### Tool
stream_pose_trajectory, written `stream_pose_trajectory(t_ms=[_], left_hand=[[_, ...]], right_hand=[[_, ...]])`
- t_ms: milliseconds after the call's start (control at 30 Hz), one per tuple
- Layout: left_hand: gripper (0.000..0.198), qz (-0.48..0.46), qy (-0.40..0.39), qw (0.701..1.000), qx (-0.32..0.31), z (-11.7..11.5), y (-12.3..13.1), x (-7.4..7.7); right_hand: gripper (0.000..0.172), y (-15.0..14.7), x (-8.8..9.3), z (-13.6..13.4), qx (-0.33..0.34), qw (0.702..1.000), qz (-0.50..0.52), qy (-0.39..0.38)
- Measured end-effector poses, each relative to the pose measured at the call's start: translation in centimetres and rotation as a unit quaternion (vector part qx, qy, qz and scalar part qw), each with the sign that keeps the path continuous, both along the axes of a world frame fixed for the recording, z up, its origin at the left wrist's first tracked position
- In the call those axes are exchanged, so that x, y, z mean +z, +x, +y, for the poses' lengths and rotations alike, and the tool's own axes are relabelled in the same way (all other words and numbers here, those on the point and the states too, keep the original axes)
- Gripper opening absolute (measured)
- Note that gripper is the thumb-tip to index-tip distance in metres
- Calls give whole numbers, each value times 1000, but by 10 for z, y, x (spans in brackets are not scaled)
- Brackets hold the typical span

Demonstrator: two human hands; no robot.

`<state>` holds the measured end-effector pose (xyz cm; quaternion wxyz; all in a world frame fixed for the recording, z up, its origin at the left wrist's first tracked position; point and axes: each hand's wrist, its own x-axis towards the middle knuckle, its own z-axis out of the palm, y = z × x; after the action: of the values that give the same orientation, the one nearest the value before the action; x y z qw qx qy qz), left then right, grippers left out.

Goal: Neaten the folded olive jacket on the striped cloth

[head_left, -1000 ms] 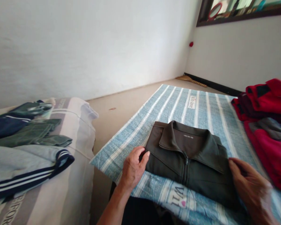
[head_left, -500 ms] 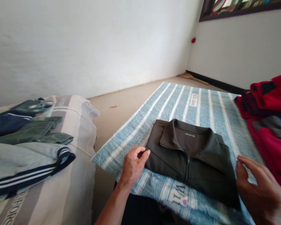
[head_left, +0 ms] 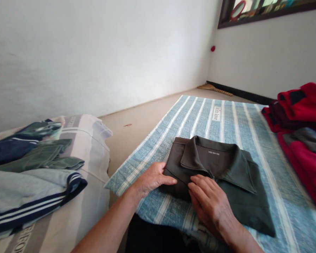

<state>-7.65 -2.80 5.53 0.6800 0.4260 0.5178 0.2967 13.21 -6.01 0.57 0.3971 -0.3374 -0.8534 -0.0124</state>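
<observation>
Left-hand pile: on a cream-and-grey striped bed cover (head_left: 92,147) lie folded clothes: a navy track top with white stripes (head_left: 13,154), an olive-green garment (head_left: 47,156) and, nearest, a pale grey top with navy-and-white striped trim (head_left: 28,189).

Left hand: the person's left hand (head_left: 152,177) rests palm-down against the jacket's near-left edge. Its fingers (head_left: 165,180) lie flat and close together, pinching nothing.

Folded item: a dark olive zip-front jacket (head_left: 242,203) lies flat, collar up, with a small printed neck label. It sits on the near part of a long blue-and-white striped cloth (head_left: 158,147).

Right hand: the person's right hand (head_left: 208,207) lies on the jacket's front, just below the collar and just beside the left hand. Its fingers (head_left: 197,186) are slightly spread and pressed down flat, pinching nothing.

Cloth's far end: a small white "With love" tag (head_left: 216,113) is stitched there.

Right-hand piles: a bright red fleece with a dark maroon garment beneath (head_left: 300,105) sits beside the cloth, and a crimson fleece with a grey panel (head_left: 308,168) sits just nearer.

Far corner: a straw broom (head_left: 215,89) lies on the beige floor (head_left: 137,140) against a black skirting strip.
</observation>
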Motion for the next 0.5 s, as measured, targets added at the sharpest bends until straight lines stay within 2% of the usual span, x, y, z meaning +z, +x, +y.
stream_pose_trajectory(t_ms=[167,400,500], left_hand=[[36,29,-6,999,14,7,1,-8],[46,-23,-28,997,-69,10,-7,3],[53,5,-12,998,-67,7,-1,4]], right_hand=[[22,0,-9,6,-11,1000,-15,-16],[21,0,-6,5,-11,999,-10,-32],[20,0,-5,5,-9,999,-9,-32]])
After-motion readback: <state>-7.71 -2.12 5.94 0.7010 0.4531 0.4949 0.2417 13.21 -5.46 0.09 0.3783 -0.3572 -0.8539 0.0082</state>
